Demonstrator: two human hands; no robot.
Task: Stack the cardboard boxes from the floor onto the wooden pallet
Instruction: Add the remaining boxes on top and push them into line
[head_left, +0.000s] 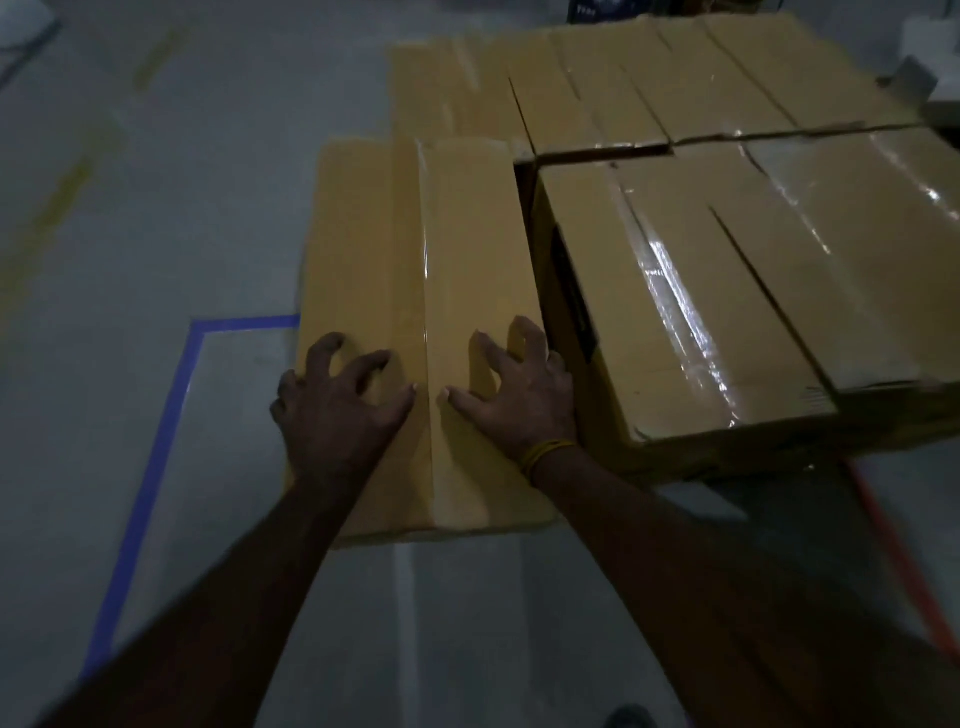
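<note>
Both hands, left hand (340, 400) and right hand (511, 392), press spread, half-bent fingers on the taped top of the near-left cardboard box (415, 322), gripping nothing; taller stacked boxes (691, 291) stand just right, blue floor tape (156, 441) left

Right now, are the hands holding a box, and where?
No grip: the left hand and right hand press spread fingertips on the near box top, beside its tape seam.

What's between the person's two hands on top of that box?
In the head view, a strip of clear tape along the box's centre seam runs between the left hand and right hand. Both press on the lid, thumbs nearly meeting.
</note>
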